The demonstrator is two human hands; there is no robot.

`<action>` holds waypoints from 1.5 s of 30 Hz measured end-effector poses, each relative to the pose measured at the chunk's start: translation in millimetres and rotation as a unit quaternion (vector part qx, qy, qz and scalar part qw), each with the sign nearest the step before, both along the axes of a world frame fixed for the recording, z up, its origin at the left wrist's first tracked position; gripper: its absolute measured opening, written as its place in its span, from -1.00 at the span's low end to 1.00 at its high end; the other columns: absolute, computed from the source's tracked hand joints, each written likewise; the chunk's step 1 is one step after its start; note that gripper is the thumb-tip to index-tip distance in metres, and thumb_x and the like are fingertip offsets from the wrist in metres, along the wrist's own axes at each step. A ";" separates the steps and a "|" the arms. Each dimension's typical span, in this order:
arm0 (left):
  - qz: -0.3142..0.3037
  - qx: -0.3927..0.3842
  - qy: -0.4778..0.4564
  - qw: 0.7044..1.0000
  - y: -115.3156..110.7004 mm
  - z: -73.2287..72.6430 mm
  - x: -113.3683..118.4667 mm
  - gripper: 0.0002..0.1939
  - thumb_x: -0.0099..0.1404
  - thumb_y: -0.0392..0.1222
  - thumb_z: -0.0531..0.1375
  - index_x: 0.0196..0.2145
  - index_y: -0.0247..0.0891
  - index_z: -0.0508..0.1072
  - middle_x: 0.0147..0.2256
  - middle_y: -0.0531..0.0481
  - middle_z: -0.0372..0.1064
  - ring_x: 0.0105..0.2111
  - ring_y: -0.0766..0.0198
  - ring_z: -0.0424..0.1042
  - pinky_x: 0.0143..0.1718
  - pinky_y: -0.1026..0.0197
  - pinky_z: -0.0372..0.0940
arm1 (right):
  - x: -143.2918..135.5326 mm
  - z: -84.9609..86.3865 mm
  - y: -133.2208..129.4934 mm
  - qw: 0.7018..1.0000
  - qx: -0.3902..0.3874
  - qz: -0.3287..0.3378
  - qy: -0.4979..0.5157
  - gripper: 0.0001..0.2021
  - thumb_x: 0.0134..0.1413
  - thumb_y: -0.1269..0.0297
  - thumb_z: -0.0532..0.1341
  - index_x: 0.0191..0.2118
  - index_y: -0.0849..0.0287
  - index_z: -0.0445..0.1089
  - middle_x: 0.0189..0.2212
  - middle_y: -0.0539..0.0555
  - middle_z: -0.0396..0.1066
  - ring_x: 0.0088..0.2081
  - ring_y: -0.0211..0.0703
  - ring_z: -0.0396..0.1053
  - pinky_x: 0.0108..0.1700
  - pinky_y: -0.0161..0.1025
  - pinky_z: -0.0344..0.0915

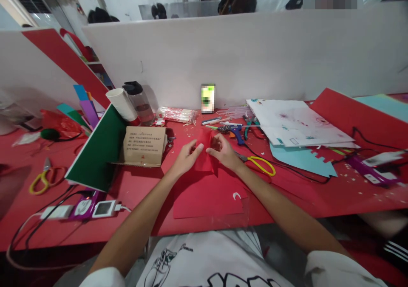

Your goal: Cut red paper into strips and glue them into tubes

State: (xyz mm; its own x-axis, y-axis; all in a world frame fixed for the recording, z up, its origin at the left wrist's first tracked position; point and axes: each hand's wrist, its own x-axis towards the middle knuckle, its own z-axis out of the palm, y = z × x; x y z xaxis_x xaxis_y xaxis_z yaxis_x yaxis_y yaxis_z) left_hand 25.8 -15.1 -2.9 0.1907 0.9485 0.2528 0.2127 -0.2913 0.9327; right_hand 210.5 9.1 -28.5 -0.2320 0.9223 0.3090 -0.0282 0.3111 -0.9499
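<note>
Together, both hands, left (186, 157) and right (225, 151), pinch the red paper piece (204, 153) between cardboard box (145, 144) and yellow scissors (263, 164).

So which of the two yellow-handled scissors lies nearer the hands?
The yellow-handled scissors just beside the right hand, right of the red paper. The other pair lies far out past the green board.

Both hands, left hand (186, 157) and right hand (225, 151), pinch a red paper piece (204, 153) above the red table (318, 193)
</note>
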 end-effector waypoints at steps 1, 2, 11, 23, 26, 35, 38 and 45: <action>-0.005 -0.008 0.007 1.000 -2.2 -0.9 1.1 -0.62 0.30 0.17 0.27 -0.30 -0.25 0.45 -0.29 -0.01 0.41 -0.23 0.18 0.38 -0.23 0.25 0.26 | 0.2 -1.1 1.5 1.000 0.004 -0.028 -0.001 -0.43 -0.13 -0.14 0.48 -0.30 0.04 0.14 -0.39 -0.10 0.22 -0.35 -0.22 0.27 -0.27 -0.27 0.29; -0.013 -0.019 0.010 1.000 -4.1 -2.6 2.3 -0.59 0.26 0.16 0.33 -0.17 -0.24 0.48 -0.16 -0.08 0.46 -0.11 0.10 0.42 -0.15 0.22 0.30 | 0.3 -1.7 2.7 0.999 0.006 -0.054 0.002 -0.41 -0.17 -0.12 0.50 -0.30 0.04 0.11 -0.40 -0.12 0.20 -0.38 -0.23 0.25 -0.30 -0.27 0.28; -0.065 -0.003 -0.004 0.998 -9.3 -30.7 25.4 0.08 0.06 0.05 0.51 0.39 -0.16 0.08 0.38 -0.31 0.11 0.39 -0.13 0.11 0.34 -0.09 0.14 | -4.9 5.4 -3.3 0.994 -0.003 -0.105 0.043 -0.51 -0.05 -0.08 0.43 -0.14 0.09 0.31 -0.25 0.07 0.50 -0.23 -0.05 0.46 -0.14 -0.11 0.42; -0.052 -0.051 -0.066 0.995 -9.8 -12.8 12.9 -0.80 0.37 -0.13 0.14 -0.08 -0.21 0.34 -0.24 0.00 0.42 -0.44 0.28 0.44 -0.34 0.18 0.41 | 7.3 24.1 -9.9 0.992 0.043 -0.110 -0.032 -0.71 0.08 0.00 0.34 -0.39 0.04 0.31 -0.57 -0.02 0.38 -0.58 -0.09 0.37 -0.46 -0.13 0.35; 0.011 0.044 0.019 0.999 -17.1 -16.9 17.3 -0.72 0.41 -0.17 0.12 0.05 -0.20 0.32 -0.12 -0.10 0.46 -0.24 0.17 0.50 -0.13 0.11 0.42 | 5.3 20.2 -9.3 0.991 0.040 -0.117 -0.056 -0.76 0.08 0.07 0.31 -0.42 0.06 0.31 -0.56 0.00 0.41 -0.55 -0.05 0.39 -0.41 -0.10 0.37; 0.035 0.146 0.184 0.971 -18.8 -16.4 11.7 -0.36 0.26 0.02 0.39 0.21 -0.14 0.31 0.06 -0.20 0.41 0.07 -0.04 0.46 0.07 0.01 0.38 | 5.9 21.3 -15.6 0.987 0.076 -0.028 -0.139 -0.96 0.05 0.32 0.14 -0.38 0.10 0.33 -0.45 0.01 0.45 -0.39 -0.10 0.34 -0.30 -0.18 0.25; 0.024 0.180 0.232 0.956 -14.2 -13.6 4.4 -0.26 0.28 -0.04 0.38 0.33 -0.13 0.22 0.06 -0.20 0.38 0.06 -0.03 0.45 0.11 -0.04 0.37 | 10.4 20.1 -15.1 0.985 0.042 0.077 -0.151 -0.90 0.04 0.37 0.12 -0.45 0.10 0.32 -0.47 -0.01 0.43 -0.41 -0.13 0.33 -0.32 -0.20 0.26; -0.157 0.245 0.272 0.917 -16.7 -6.9 4.6 -0.30 0.34 -0.37 0.21 0.36 0.04 0.20 0.26 -0.13 0.30 0.24 0.04 0.35 0.24 -0.01 0.30 | 18.3 14.0 -15.3 0.963 -0.099 0.244 -0.059 -0.91 0.06 0.26 0.25 -0.41 0.12 0.44 -0.49 0.01 0.48 -0.36 -0.07 0.46 -0.27 -0.12 0.44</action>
